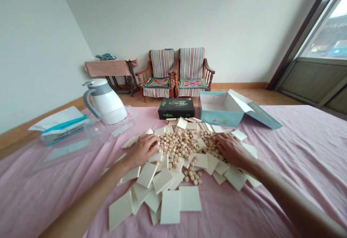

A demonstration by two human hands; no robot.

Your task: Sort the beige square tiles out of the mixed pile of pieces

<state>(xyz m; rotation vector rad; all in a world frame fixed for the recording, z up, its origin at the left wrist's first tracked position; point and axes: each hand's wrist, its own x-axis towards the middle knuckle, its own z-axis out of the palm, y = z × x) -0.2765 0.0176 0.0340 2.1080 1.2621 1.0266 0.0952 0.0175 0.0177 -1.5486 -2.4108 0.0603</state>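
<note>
A heap of small round wooden pieces lies between my two hands, on and among many flat pale square tiles. At the left edge of the heap rests my left hand, open with the fingers bent over the pieces and its fingertips touching them. My right hand lies palm down on the right side, open, fingers stretched over more wooden pieces and tiles. What lies under both palms is hidden. A few wooden pieces sit apart, nearer me.
Behind the heap stand a black box and an opened light-blue box with its lid leaning right. A white jug, a tissue pack and clear plastic packaging are on the left. A pink cloth covers the surface.
</note>
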